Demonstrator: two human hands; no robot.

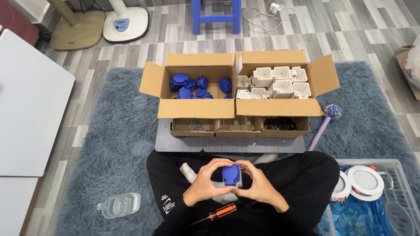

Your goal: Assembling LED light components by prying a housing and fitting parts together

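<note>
- Plastic bottle (118,205) lying on the grey rug (109,144), at our left
- Our left hand (204,182) clamped on the blue socket part (230,174), held over our lap
- Orange-handled screwdriver (217,213) resting on our leg just below
- Our right hand (257,183) clasps the same part from the other side
- Box of blue caps (192,85) ahead, box of white housings (275,83) beside it
</note>
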